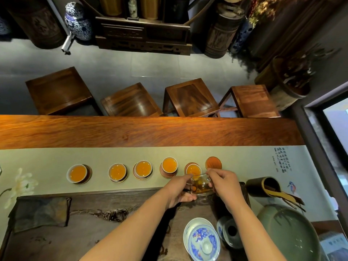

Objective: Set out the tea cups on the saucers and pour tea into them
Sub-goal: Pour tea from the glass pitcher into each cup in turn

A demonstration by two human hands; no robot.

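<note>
Several white tea cups full of amber tea stand on saucers in a row on the pale runner, from the leftmost cup [77, 173] to the rightmost cup [194, 169]. One bare red saucer [213, 162] lies at the right end of the row. A glass pitcher [201, 185] with a little amber tea is held just in front of the rightmost cup. My left hand [181, 191] grips the pitcher's left side and underside. My right hand [223, 180] pinches its rim and right side.
A blue-and-white lidded gaiwan [202, 240] and a small blue-and-white jar [228, 231] stand on the dark tea tray [113, 232]. A green basin [290, 230] and a dark tool holder [263, 186] sit to the right, a folded cloth [40, 211] to the left. Several wooden stools stand beyond the table.
</note>
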